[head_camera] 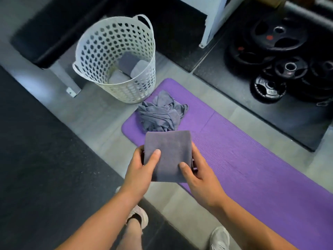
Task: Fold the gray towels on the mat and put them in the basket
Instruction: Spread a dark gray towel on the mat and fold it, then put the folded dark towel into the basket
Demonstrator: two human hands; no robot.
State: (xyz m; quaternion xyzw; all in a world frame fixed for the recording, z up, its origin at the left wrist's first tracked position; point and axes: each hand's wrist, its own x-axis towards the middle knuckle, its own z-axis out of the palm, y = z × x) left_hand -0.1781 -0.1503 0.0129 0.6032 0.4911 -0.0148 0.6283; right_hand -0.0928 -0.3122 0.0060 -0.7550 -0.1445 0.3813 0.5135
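Pinching the towel (168, 156) between left hand (142, 172) and right hand (201, 177), thumbs on top, I am clamping its folds flat for the basket (95, 51), seemingly part-filled.

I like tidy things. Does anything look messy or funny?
Only the crumpled heap of gray towels at the end of the purple ribbed mat looks messy: unfolded, unlike the folded gray towel in the left hand and right hand.

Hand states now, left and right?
Left hand: grips the folded gray cloth towel.
Right hand: grips the same towel's opposite edge.
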